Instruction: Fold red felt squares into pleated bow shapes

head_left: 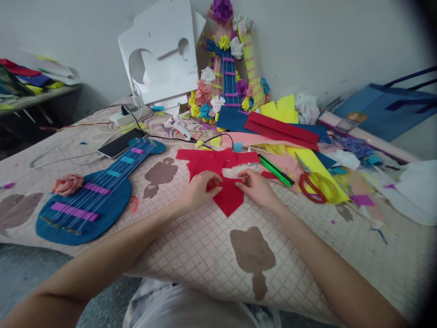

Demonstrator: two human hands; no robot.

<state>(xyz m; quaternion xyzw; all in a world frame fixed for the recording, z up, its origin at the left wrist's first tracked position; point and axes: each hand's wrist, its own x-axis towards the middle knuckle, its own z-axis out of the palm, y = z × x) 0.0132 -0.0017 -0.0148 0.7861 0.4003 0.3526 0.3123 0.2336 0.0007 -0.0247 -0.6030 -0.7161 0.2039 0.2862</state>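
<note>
Handling a pointed red piece (pixel 228 200) between my 2 hands on the patterned table cover (pixel 205 241).

My left hand (pixel 205 187) curls at its left side, thumb and fingertips near each other; my right hand (pixel 256 187) has thumb and forefinger almost together at its upper right corner. I cannot tell whether either is clamped on the material. The piece lies with its tip toward me, just nearer than the red strip (pixel 248 157), the green cutter (pixel 277 171) off to the right. To work it well, I'd judge, I should pinch lightly, keep the tension even from side to side so the edges stay true, and press any crease down against the cover.
</note>
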